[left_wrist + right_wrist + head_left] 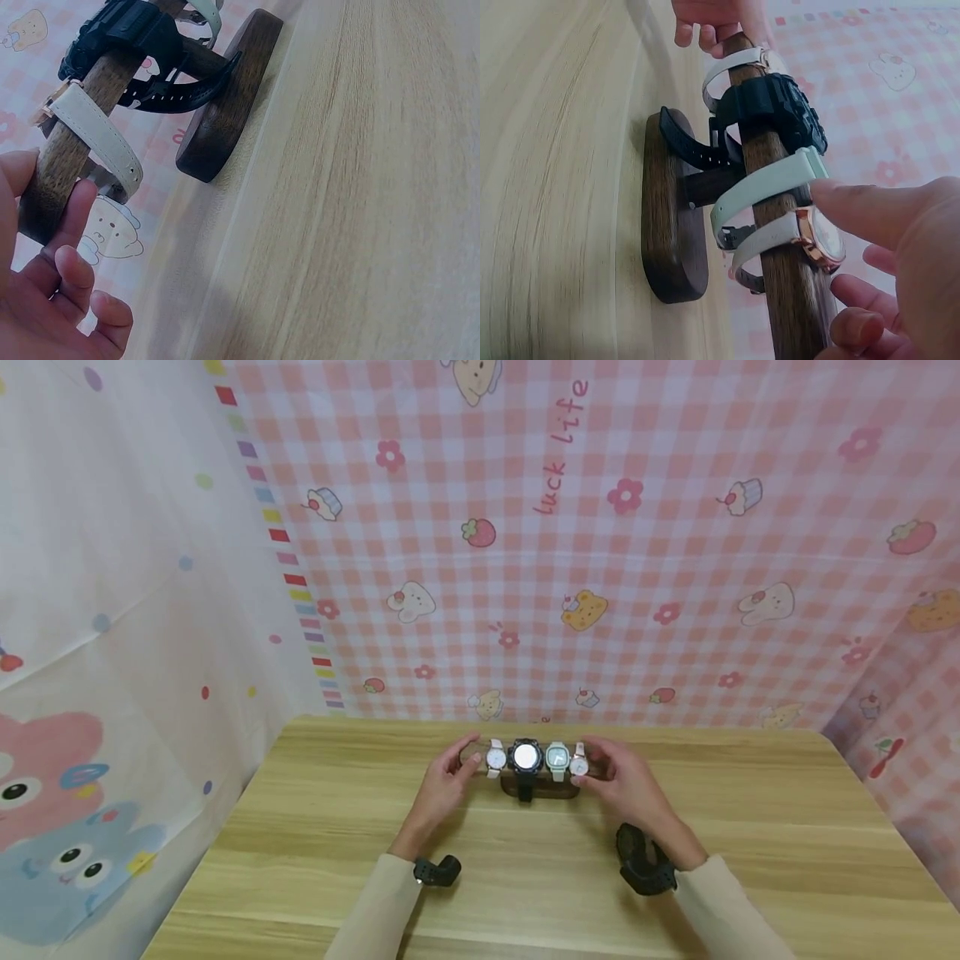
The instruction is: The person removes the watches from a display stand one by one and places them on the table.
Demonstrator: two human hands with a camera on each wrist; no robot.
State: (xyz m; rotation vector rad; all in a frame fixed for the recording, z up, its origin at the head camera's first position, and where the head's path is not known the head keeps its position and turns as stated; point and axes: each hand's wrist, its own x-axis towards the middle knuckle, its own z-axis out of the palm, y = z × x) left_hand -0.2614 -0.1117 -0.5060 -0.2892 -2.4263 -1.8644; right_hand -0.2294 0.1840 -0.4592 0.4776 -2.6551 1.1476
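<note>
A dark wooden T-shaped watch stand [673, 247] holds several watches on its crossbar. My left hand [442, 783] pinches the bar's left end between thumb and index finger, the other fingers loosely bent. Beside it hangs a white-strapped watch [97, 135]; a chunky black watch [527, 757] comes after it, its strap hanging toward the base. Further right sits a mint-green watch [769, 184] with a squarish face. At the right end, my right hand [624, 777] has its thumb and fingers around a small white-strapped, rose-gold watch [825, 236], thumb tip close by the mint one.
The stand's base rests on a light wood-grain table [315, 860] near its back edge. Behind hangs a pink checked cloth [525, 568], and a white patterned cloth [150, 610] covers the left side. Black wrist straps [643, 864] circle both forearms.
</note>
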